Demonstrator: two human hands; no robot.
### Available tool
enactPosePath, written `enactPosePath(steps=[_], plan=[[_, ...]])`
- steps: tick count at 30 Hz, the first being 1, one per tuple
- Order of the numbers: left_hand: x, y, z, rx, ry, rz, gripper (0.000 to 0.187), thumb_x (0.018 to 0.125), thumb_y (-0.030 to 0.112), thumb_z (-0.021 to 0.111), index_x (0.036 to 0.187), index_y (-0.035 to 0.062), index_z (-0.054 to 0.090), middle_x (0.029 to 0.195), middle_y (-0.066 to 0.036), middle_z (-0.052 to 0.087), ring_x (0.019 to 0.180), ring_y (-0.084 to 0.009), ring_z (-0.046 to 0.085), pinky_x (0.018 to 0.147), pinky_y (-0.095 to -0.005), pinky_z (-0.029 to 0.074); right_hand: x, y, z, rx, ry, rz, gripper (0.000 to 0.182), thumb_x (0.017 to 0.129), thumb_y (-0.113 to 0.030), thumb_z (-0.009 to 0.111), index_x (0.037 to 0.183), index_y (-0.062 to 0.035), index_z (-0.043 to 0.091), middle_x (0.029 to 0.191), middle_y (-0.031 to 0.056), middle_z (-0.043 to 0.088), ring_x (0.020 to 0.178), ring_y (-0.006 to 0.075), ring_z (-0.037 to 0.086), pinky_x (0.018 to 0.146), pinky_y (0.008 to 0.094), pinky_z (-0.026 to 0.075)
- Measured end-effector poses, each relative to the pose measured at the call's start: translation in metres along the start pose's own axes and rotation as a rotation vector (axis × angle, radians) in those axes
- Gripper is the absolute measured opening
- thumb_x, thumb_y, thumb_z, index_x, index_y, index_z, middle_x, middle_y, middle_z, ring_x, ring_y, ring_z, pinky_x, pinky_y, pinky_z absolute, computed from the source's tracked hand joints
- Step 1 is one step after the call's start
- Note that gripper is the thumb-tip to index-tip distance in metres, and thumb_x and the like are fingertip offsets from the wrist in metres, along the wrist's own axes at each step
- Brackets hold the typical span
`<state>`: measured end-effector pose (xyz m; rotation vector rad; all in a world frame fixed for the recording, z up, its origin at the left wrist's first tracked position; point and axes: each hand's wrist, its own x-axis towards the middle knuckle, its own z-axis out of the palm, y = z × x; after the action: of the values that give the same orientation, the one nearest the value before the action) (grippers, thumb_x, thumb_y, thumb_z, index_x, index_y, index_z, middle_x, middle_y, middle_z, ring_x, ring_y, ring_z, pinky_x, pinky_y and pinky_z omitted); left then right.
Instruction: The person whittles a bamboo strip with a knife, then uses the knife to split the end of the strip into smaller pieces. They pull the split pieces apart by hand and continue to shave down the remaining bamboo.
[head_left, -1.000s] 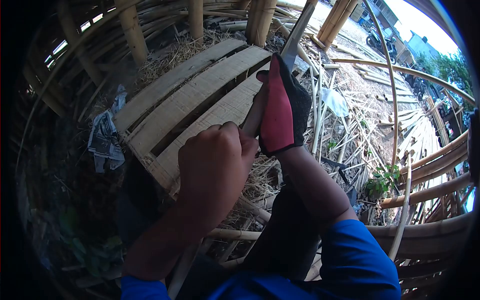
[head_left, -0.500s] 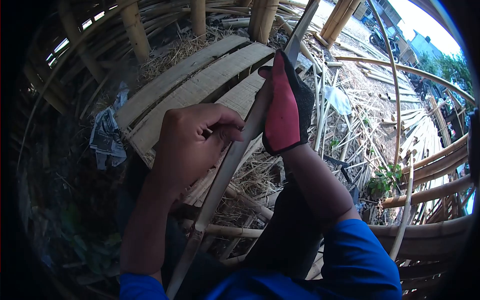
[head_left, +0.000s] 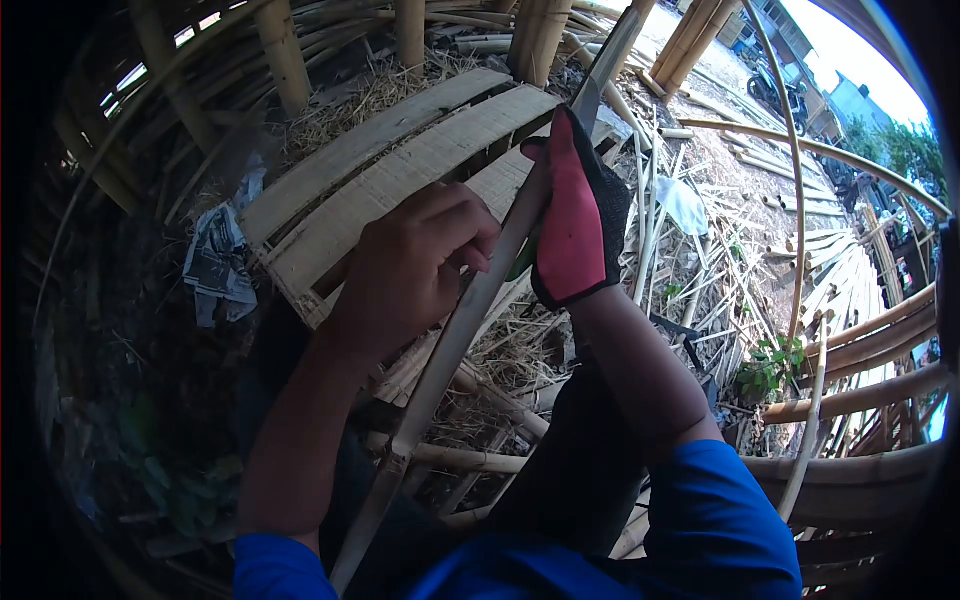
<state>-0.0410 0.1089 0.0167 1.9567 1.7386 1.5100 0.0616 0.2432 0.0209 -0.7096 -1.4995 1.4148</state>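
Observation:
A long split bamboo strip runs diagonally from the bottom centre to the upper right. My right hand, in a red and black glove, is wrapped round its upper part, thumb pointing up along it. My bare left hand is at the strip's left edge, its fingers curled and pressed together; whether they pinch anything is hidden. Beneath the hands stands a low platform of wooden slats. A bit of green shows between the strip and the glove.
Crumpled printed paper lies at the left. Bamboo posts rise behind the platform. Straw and shavings cover the ground, with a leafy plant at the right beside curved bamboo poles. A motorcycle stands in the distance.
My left hand has moved slightly right and up along the strip. My right hand keeps its hold, shifted only a little. The view has shifted slightly.

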Motion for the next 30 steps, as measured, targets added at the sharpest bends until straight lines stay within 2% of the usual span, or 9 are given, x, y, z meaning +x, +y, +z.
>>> enactPosePath(steps=[2,10,13,19,21,22,24,27,30], plan=[[-0.001,0.000,0.002,-0.020,0.011,-0.012,0.031,0.069,-0.025,0.041,0.086,-0.0022,0.055,0.090,-0.010,0.056,0.075,-0.0138,0.060,0.063,-0.0254,0.053,-0.002,-0.004,-0.004,0.024,-0.086,0.089,0.058,0.093,-0.060,0.055,0.121,-0.0090,0.058,0.101,0.0021,0.060,0.076,0.0078,0.048,0.066,0.0245,0.040],[-0.007,0.001,0.006,-0.083,0.089,0.061,0.025,0.072,-0.021,0.044,0.085,-0.0011,0.051,0.089,-0.008,0.056,0.070,-0.0109,0.056,0.062,-0.0234,0.049,-0.005,-0.008,-0.004,0.053,-0.105,0.095,0.053,0.096,-0.054,0.054,0.127,-0.0100,0.056,0.104,0.0028,0.060,0.082,0.0078,0.051,0.070,0.0246,0.042],[-0.008,0.002,0.007,-0.054,0.120,0.118,0.027,0.068,-0.022,0.052,0.085,-0.0006,0.053,0.087,-0.008,0.055,0.070,-0.0153,0.062,0.060,-0.0253,0.054,-0.006,-0.008,-0.003,0.121,-0.111,0.105,0.054,0.097,-0.053,0.053,0.130,-0.0107,0.053,0.107,0.0033,0.060,0.085,0.0084,0.051,0.073,0.0247,0.042],[-0.013,-0.006,0.019,-0.148,0.277,0.224,0.020,0.077,-0.015,0.059,0.087,0.0011,0.054,0.085,-0.007,0.057,0.067,-0.0125,0.060,0.058,-0.0202,0.050,-0.007,-0.009,-0.006,0.176,-0.152,0.063,0.054,0.098,-0.054,0.051,0.129,-0.0090,0.053,0.102,0.0034,0.059,0.086,0.0089,0.053,0.074,0.0246,0.043],[-0.013,0.000,0.016,-0.435,0.213,-0.057,0.014,0.082,-0.009,0.063,0.089,0.0020,0.057,0.084,-0.007,0.061,0.065,-0.0127,0.061,0.056,-0.0201,0.049,-0.003,-0.007,-0.008,0.169,-0.127,0.055,0.055,0.098,-0.054,0.050,0.126,-0.0072,0.055,0.096,0.0033,0.059,0.082,0.0090,0.054,0.071,0.0243,0.043],[-0.013,0.003,0.012,-0.432,0.211,-0.058,0.014,0.082,-0.009,0.063,0.089,0.0020,0.057,0.084,-0.007,0.061,0.065,-0.0127,0.061,0.056,-0.0201,0.049,0.001,-0.006,-0.010,0.165,-0.112,0.103,0.056,0.098,-0.055,0.050,0.122,-0.0053,0.056,0.089,0.0028,0.058,0.076,0.0092,0.054,0.067,0.0239,0.043],[-0.015,0.010,0.000,-0.300,0.198,-0.130,0.008,0.086,-0.001,0.066,0.093,0.0029,0.063,0.085,-0.007,0.064,0.067,-0.0131,0.065,0.053,-0.0215,0.050,0.006,-0.003,-0.013,0.101,-0.077,0.130,0.060,0.096,-0.059,0.049,0.113,-0.0018,0.060,0.072,0.0015,0.052,0.061,0.0102,0.050,0.056,0.0234,0.040],[-0.011,0.029,-0.017,0.045,0.011,-0.047,0.012,0.086,0.001,0.068,0.097,0.0029,0.066,0.089,-0.008,0.065,0.078,-0.0135,0.068,0.059,-0.0248,0.052,0.003,-0.002,-0.013,0.096,-0.065,0.113,0.061,0.096,-0.060,0.049,0.113,-0.0021,0.060,0.073,0.0016,0.052,0.061,0.0099,0.049,0.056,0.0233,0.040],[-0.013,0.028,-0.010,0.129,0.096,0.023,0.017,0.081,-0.006,0.065,0.094,0.0036,0.069,0.089,-0.008,0.068,0.077,-0.0153,0.069,0.061,-0.0268,0.054,0.004,-0.002,-0.012,0.084,-0.074,0.142,0.060,0.096,-0.060,0.050,0.115,-0.0033,0.059,0.079,0.0018,0.054,0.065,0.0097,0.050,0.058,0.0240,0.041]])
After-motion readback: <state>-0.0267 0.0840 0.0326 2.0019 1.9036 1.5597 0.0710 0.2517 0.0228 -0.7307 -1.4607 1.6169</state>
